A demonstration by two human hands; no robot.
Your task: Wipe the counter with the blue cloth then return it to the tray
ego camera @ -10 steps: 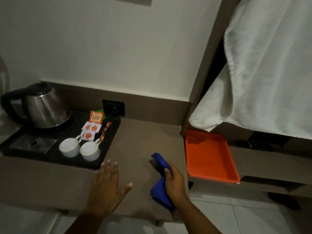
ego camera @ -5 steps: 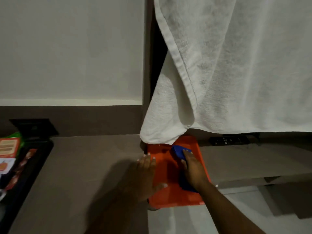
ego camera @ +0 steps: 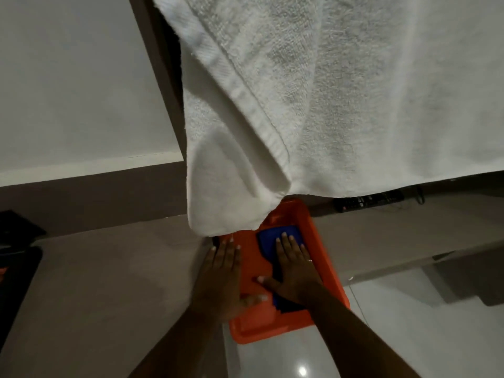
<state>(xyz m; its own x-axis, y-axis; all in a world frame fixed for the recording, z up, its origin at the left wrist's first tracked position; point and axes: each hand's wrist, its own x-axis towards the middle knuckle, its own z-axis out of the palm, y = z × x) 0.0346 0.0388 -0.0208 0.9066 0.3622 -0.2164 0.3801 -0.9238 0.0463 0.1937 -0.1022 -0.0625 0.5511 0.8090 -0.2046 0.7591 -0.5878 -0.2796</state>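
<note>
The blue cloth [ego camera: 282, 237] lies flat inside the orange tray [ego camera: 326, 271], towards the tray's far right part, with a second dark-blue portion showing near the wrist. The right hand [ego camera: 293, 271] rests palm-down on the cloth, fingers extended and spread; its grip is wide, pressing rather than clasping. The left hand [ego camera: 222, 276] lies flat, fingers straight, across the tray's left rim and the adjoining bench [ego camera: 109, 282]; its grip is likewise wide and holds nothing. The tray sits at the bench's right edge and overhangs a glossy tiled floor [ego camera: 395, 336]. A white towel [ego camera: 327, 105] hangs from above, its lowest corner covering the tray's far left corner. At the far left edge, part of a black tray [ego camera: 16, 274] rests on the bench. A dark remote-like object [ego camera: 368, 201] lies on the lower shelf to the right.
</note>
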